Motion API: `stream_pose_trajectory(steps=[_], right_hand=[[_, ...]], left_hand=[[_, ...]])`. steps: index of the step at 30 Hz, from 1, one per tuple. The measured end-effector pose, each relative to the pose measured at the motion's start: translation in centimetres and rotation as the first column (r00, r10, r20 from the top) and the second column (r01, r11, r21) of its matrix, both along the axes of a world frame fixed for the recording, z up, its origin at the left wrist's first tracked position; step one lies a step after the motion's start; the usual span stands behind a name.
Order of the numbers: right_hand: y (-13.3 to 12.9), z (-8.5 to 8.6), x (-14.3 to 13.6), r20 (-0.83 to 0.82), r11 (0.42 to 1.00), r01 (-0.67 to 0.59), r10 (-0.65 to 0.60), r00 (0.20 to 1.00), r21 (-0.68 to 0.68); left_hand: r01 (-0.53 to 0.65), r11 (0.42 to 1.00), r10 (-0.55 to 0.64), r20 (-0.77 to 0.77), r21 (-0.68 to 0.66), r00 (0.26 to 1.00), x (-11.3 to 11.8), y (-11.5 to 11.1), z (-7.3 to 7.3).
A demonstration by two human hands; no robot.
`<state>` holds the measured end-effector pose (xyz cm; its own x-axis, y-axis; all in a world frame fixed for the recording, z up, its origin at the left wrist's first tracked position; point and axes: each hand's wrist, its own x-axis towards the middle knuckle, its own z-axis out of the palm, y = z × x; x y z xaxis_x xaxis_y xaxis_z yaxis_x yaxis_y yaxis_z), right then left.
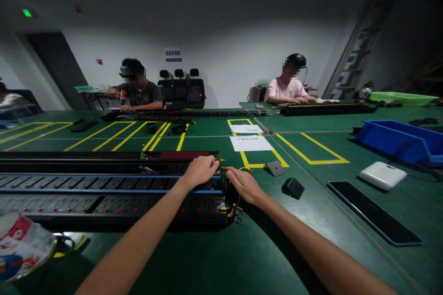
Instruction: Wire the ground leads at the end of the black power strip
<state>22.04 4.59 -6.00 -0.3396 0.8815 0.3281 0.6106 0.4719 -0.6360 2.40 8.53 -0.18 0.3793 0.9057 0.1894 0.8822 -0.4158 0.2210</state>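
Long black power strips with rows of sockets and small red switches lie side by side at the left, their ends near the middle. My left hand rests over the right end of a rear strip, its fingers curled down around it. Just past that end, my right hand has thumb and index finger pressed together; what they pinch is too small to make out. Yellow-green wires stick out of the nearest strip's end, beside a small dark end plate.
Right of my hands lie a bent black plate, a black block, a phone, a white box and a blue bin. A printed can stands front left. Two people work across the green table.
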Motion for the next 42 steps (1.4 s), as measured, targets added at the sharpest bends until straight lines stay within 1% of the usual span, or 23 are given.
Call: stream_pose_trajectory(steps=[17,27,42], right_hand=[[0.00,0.00,0.04,0.003,1.000,0.002,-0.002,1.000,0.005],[0.05,-0.05,0.00,0.004,1.000,0.006,-0.006,1.000,0.013],[-0.09,0.15,-0.08,0.015,1.000,0.012,-0.012,1.000,0.010]], left_hand=[[0.006,1.000,-0.006,0.011,0.001,1.000,-0.01,0.18,-0.31],[0.006,1.000,-0.006,-0.017,-0.005,1.000,0.09,-0.18,0.21],[0.004,1.000,-0.004,-0.010,-0.011,1.000,0.07,-0.25,0.28]])
